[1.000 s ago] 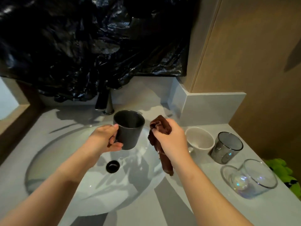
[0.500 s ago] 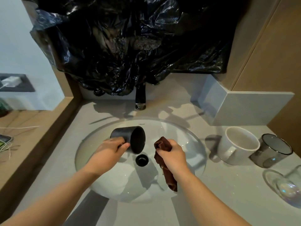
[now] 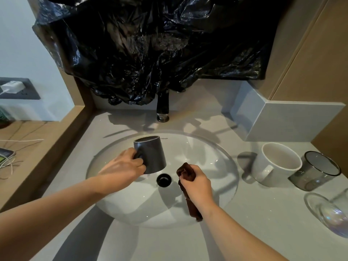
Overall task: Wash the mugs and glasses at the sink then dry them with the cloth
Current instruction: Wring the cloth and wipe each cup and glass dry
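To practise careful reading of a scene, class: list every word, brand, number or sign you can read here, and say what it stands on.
"FRENZA", roughly: tiny dark brand print on the back rim of the sink, beside the dark mug; the letters are too small to be sure.
White charger: nothing legible.
White mug, brown cloth: no text.
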The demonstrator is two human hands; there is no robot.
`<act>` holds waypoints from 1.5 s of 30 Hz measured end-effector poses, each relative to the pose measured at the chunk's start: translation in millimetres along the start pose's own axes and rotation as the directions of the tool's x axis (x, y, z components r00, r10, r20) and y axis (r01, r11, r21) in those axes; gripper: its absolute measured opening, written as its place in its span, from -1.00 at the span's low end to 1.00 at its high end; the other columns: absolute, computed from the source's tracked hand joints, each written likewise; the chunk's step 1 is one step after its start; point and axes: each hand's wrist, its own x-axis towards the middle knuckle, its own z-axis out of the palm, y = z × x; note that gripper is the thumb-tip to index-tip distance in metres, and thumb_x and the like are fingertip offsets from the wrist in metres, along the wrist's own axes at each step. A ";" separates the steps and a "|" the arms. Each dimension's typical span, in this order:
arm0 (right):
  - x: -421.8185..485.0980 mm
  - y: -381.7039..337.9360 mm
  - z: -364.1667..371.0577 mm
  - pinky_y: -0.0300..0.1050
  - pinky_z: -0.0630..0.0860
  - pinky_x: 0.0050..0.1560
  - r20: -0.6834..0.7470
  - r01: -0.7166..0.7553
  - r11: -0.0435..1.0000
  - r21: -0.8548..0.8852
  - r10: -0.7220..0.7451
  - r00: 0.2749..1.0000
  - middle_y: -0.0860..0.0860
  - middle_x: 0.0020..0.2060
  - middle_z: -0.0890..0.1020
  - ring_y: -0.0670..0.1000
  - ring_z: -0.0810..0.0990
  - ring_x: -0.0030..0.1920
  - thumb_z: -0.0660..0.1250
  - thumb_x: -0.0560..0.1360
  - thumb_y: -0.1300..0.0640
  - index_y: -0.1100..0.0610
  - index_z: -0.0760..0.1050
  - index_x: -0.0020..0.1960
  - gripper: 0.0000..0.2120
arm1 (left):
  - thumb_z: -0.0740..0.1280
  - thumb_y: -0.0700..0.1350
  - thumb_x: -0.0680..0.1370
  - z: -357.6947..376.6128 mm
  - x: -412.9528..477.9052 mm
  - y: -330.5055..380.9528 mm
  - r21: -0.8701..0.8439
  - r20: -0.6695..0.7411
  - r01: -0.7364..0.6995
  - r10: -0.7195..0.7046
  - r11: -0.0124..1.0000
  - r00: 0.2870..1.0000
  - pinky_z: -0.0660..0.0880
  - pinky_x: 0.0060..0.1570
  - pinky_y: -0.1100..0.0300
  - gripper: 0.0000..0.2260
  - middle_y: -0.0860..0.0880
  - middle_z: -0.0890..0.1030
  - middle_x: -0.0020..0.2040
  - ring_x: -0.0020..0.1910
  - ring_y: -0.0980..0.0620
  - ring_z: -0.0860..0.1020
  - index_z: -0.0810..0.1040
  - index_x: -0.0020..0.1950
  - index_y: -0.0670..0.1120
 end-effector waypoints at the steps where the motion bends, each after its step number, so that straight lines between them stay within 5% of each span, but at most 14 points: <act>1: 0.4 1.0 0.0 -0.31 0.44 -0.50 0.008 0.003 1.000 -0.003 -0.003 1.000 0.04 -0.25 0.63 -0.04 0.54 -0.46 0.29 0.47 0.18 -0.10 0.50 0.03 -0.78 | 0.66 -0.23 0.05 0.9 0.5 0.5 0.006 -0.008 -0.009 0.009 1.000 1.000 0.55 -0.40 0.07 -0.69 -0.04 0.58 -0.40 -0.36 -0.12 0.54 0.65 -0.31 -0.10; 11: -0.6 2.4 -4.6 -0.43 0.38 -0.54 0.053 0.057 0.992 -0.114 -0.051 0.997 -0.12 -0.28 0.56 -0.09 0.53 -0.47 0.28 0.49 0.15 -0.21 0.37 -0.01 -0.75 | 0.67 -0.20 0.00 6.4 7.9 4.1 0.013 -0.003 0.044 -0.044 0.999 0.999 0.55 -0.36 0.09 -0.62 0.00 0.61 -0.36 -0.31 -0.11 0.55 0.63 -0.28 -0.03; 14: -0.3 3.4 -2.9 -0.29 0.52 -0.40 0.064 0.058 0.995 -0.076 -0.054 0.997 -0.12 -0.27 0.57 -0.07 0.55 -0.43 0.30 0.49 0.12 -0.20 0.38 -0.02 -0.78 | 0.55 -0.06 0.29 10.8 9.0 8.4 -0.068 -0.060 0.102 -0.106 0.992 0.993 0.56 -0.28 0.07 -0.86 0.04 0.57 -0.36 -0.29 -0.08 0.54 0.60 -0.29 -0.01; 16: -0.3 4.2 -2.0 -0.19 0.59 -0.34 0.072 0.035 0.999 0.021 -0.036 0.997 -0.08 -0.23 0.59 -0.05 0.58 -0.38 0.33 0.49 0.09 -0.17 0.42 -0.01 -0.82 | 0.26 0.02 0.54 11.9 17.7 15.2 -0.296 -0.011 0.311 -0.329 0.903 0.944 0.46 -0.17 0.09 -0.78 0.01 0.56 -0.26 -0.19 -0.10 0.51 0.57 -0.20 -0.07; 17: -1.0 3.4 -2.2 -0.19 0.59 -0.35 0.083 0.009 0.997 0.083 -0.016 0.996 -0.07 -0.20 0.59 -0.05 0.58 -0.35 0.35 0.50 0.07 -0.15 0.43 0.02 -0.83 | 0.21 0.01 0.59 8.2 25.2 19.2 -0.443 0.132 0.498 -0.495 0.745 0.859 0.38 -0.14 0.12 -0.76 -0.02 0.55 -0.19 -0.12 -0.09 0.49 0.55 -0.13 -0.10; 19: -2.5 1.1 -3.0 -0.24 0.54 -0.32 0.126 -0.051 0.977 0.206 0.025 0.992 -0.07 -0.11 0.58 -0.06 0.59 -0.24 0.35 0.50 0.00 -0.11 0.41 0.15 -0.75 | 0.18 0.03 0.62 -0.6 39.5 24.7 -0.623 0.501 0.767 -0.675 0.154 0.542 0.37 -0.15 0.10 -0.76 -0.08 0.50 -0.13 -0.12 -0.08 0.46 0.47 -0.09 -0.10; 21: -2.7 0.1 -3.6 -0.28 0.45 -0.19 0.162 -0.074 0.961 0.266 0.031 0.986 -0.15 -0.03 0.52 -0.13 0.54 -0.10 0.31 0.51 -0.09 -0.17 0.28 0.28 -0.61 | 0.16 0.06 0.63 -4.4 43.2 32.4 -0.610 0.762 0.637 -0.570 -0.472 0.308 0.42 -0.27 0.12 -0.70 -0.11 0.45 -0.21 -0.26 -0.08 0.44 0.40 -0.18 -0.11; 24: -2.0 2.4 -4.1 -0.20 0.35 0.14 0.176 -0.004 0.960 0.281 -0.047 0.983 -0.11 0.24 0.45 -0.08 0.45 0.14 0.27 0.51 -0.16 -0.22 0.07 0.46 -0.40 | 0.15 0.04 0.64 -4.4 40.5 47.4 -0.412 0.907 0.382 -0.330 -0.827 0.263 0.33 -0.34 0.20 -0.65 -0.04 0.32 -0.36 -0.40 -0.01 0.30 0.31 -0.30 -0.08; 27: -3.9 4.0 0.6 -0.18 0.38 0.26 0.220 0.169 0.955 0.243 -0.224 0.949 -0.16 0.42 0.26 -0.11 0.37 0.34 0.21 0.49 -0.22 -0.37 0.00 0.43 -0.40 | 0.14 0.03 0.64 -5.7 43.0 60.4 -0.323 0.925 0.330 -0.222 -0.887 0.309 0.32 -0.36 0.22 -0.63 0.02 0.26 -0.43 -0.41 0.01 0.26 0.32 -0.34 -0.05; 29: -7.6 -0.4 2.6 -0.34 0.10 0.38 0.270 0.316 0.948 0.025 -0.311 0.911 -0.34 0.42 0.02 -0.26 0.09 0.44 0.04 0.44 -0.27 -0.50 -0.03 0.30 -0.53 | 0.14 0.02 0.64 -9.2 47.9 63.8 -0.310 0.920 0.328 -0.195 -0.892 0.340 0.33 -0.39 0.23 -0.64 0.03 0.27 -0.47 -0.40 0.01 0.28 0.32 -0.35 -0.05; 32: -4.3 0.5 5.2 -0.13 -0.05 0.46 0.235 0.476 0.817 -0.325 -0.418 0.878 -0.41 0.38 -0.13 -0.10 -0.02 0.47 -0.14 0.47 -0.28 -0.53 -0.04 0.29 -0.61 | 0.13 0.01 0.64 -12.9 51.2 69.6 -0.327 0.911 0.374 -0.184 -0.868 0.368 0.32 -0.40 0.24 -0.64 0.04 0.28 -0.56 -0.40 0.02 0.30 0.31 -0.35 -0.05; 38: 12.9 -7.6 -0.5 0.12 0.26 0.39 -0.031 0.355 0.923 -0.149 -0.363 0.931 -0.04 0.40 0.36 0.08 0.32 0.36 0.00 0.52 -0.10 -0.39 -0.07 0.41 -0.49 | 0.13 0.03 0.64 -18.4 54.8 74.7 -0.335 0.900 0.385 -0.171 -0.860 0.401 0.33 -0.44 0.26 -0.60 0.04 0.27 -0.57 -0.42 0.00 0.30 0.29 -0.39 -0.05; 42: -9.3 0.8 8.0 -0.07 -0.26 0.50 0.342 0.652 0.624 -0.431 -0.555 0.758 -0.34 0.45 -0.05 -0.21 -0.33 0.47 -0.19 0.48 -0.17 -0.26 -0.07 0.49 -0.44 | 0.13 0.00 0.63 -16.4 59.6 67.3 -0.347 0.882 0.233 -0.232 -0.909 0.411 0.36 -0.29 0.18 -0.71 -0.02 0.44 -0.37 -0.31 -0.01 0.42 0.47 -0.21 -0.09; 45: -4.5 0.3 7.3 -0.11 -0.28 0.47 0.258 0.667 0.629 -0.399 -0.621 0.740 -0.38 0.42 -0.07 -0.26 -0.35 0.45 -0.25 0.52 -0.31 -0.23 0.04 0.48 -0.44 | 0.14 0.00 0.64 -20.3 62.4 70.8 -0.378 0.872 0.245 -0.254 -0.893 0.420 0.35 -0.35 0.19 -0.73 -0.02 0.38 -0.36 -0.36 0.01 0.39 0.43 -0.20 -0.07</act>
